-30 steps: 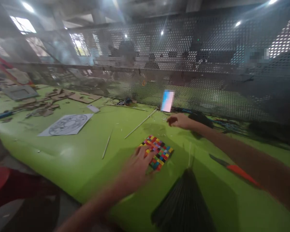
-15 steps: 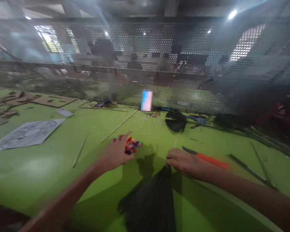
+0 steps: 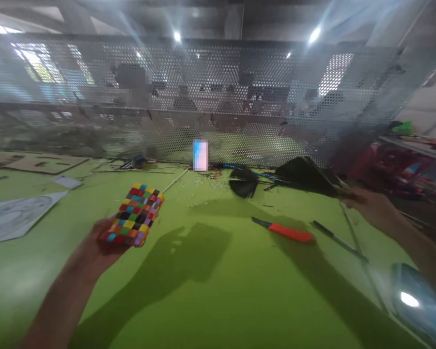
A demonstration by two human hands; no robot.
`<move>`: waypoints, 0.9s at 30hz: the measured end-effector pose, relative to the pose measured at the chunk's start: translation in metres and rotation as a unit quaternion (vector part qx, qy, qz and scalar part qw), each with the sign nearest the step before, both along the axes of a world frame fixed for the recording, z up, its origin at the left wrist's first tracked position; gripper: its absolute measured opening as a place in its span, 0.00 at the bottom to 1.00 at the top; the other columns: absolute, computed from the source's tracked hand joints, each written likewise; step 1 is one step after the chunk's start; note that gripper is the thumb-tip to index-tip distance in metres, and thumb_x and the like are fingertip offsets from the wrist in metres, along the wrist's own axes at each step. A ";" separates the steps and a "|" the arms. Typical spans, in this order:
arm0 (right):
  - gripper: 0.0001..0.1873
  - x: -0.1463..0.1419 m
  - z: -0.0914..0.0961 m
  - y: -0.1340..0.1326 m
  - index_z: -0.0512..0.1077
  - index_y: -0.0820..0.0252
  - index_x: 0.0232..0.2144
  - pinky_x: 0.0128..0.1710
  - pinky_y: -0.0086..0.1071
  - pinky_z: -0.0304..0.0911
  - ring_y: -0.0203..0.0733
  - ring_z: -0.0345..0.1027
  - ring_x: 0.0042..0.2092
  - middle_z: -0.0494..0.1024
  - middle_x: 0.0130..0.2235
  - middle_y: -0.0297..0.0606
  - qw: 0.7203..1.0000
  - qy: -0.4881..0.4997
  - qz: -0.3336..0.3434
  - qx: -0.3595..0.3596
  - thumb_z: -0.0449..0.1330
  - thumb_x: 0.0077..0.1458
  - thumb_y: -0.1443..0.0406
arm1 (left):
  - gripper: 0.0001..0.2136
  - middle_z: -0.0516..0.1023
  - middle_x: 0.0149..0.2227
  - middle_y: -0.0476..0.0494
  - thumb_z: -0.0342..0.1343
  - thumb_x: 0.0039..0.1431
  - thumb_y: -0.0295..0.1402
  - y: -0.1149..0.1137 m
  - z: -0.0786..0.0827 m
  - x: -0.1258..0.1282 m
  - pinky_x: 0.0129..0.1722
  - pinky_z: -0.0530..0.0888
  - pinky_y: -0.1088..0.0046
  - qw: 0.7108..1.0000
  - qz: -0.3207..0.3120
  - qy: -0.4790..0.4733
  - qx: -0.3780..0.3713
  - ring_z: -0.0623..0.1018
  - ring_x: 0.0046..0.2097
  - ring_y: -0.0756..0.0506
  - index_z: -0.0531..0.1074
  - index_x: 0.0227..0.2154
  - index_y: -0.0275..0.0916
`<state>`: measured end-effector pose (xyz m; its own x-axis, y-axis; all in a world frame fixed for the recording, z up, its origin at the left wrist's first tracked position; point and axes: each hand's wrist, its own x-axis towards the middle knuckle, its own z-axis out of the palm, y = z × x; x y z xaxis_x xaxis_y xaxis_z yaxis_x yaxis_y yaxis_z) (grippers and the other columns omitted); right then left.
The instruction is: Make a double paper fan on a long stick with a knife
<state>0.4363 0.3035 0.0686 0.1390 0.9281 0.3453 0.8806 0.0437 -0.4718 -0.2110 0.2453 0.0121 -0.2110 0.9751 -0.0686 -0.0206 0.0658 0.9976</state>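
My left hand (image 3: pixel 107 247) is closed around the lower left end of a small box-shaped woven piece (image 3: pixel 140 213), checkered in many colours and raised above the green table. At the far right, my right hand (image 3: pixel 361 201) grips the narrow end of a bundle of black strands (image 3: pixel 303 175), which fans out to the left near the back of the table. A knife with an orange handle (image 3: pixel 290 232) lies between the two hands. Right of it rests a thin dark rod-like tool (image 3: pixel 339 240).
A perforated metal screen (image 3: pixel 232 106) stands along the table's back edge, with a pixelated upright panel (image 3: pixel 200 156) before it. A round black bundle (image 3: pixel 244 182) lies nearby. Printed paper (image 3: pixel 18 215) is at left, a shiny dark object (image 3: pixel 421 300) at lower right.
My right hand has carried the black bundle from the front middle to the far right. My left hand has moved left, turning the woven piece into fuller view. The camera has shifted right.
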 end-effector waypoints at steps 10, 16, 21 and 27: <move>0.10 -0.012 -0.023 0.064 0.76 0.56 0.23 0.33 0.38 0.59 0.45 0.67 0.29 0.79 0.29 0.49 0.997 -0.012 -0.052 -0.059 0.57 0.51 0.67 | 0.26 0.81 0.50 0.51 0.44 0.59 0.55 -0.045 -0.005 0.037 0.46 0.78 0.48 0.968 -0.025 -0.246 0.043 0.74 0.58 0.32 0.69 0.54 0.48; 0.14 -0.029 -0.039 0.063 0.74 0.58 0.24 0.30 0.36 0.56 0.45 0.65 0.28 0.75 0.24 0.41 0.997 -0.030 0.004 -0.073 0.60 0.52 0.54 | 0.31 0.77 0.56 0.51 0.43 0.56 0.61 -0.058 -0.008 0.041 0.50 0.74 0.41 0.976 -0.050 -0.192 0.085 0.69 0.63 0.31 0.68 0.55 0.50; 0.16 -0.041 -0.042 0.040 0.76 0.56 0.33 0.37 0.37 0.61 0.50 0.71 0.37 0.81 0.37 0.48 0.998 -0.024 0.025 -0.056 0.53 0.59 0.54 | 0.32 0.76 0.57 0.47 0.45 0.53 0.62 -0.065 -0.019 0.036 0.54 0.71 0.38 0.976 0.008 -0.192 0.104 0.66 0.65 0.31 0.68 0.56 0.53; 0.13 -0.028 -0.035 0.022 0.76 0.55 0.35 0.45 0.38 0.63 0.48 0.73 0.42 0.80 0.39 0.45 0.998 0.001 -0.047 -0.044 0.55 0.62 0.56 | 0.31 0.78 0.55 0.48 0.42 0.57 0.61 -0.082 -0.023 0.016 0.57 0.72 0.41 0.979 0.042 -0.179 0.085 0.70 0.63 0.32 0.67 0.58 0.55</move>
<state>0.4082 0.3255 0.0340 0.2283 0.9376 0.2622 0.8778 -0.0817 -0.4721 -0.1953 0.1634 -0.0104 -0.2821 0.9593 0.0086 -0.3685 -0.1167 0.9223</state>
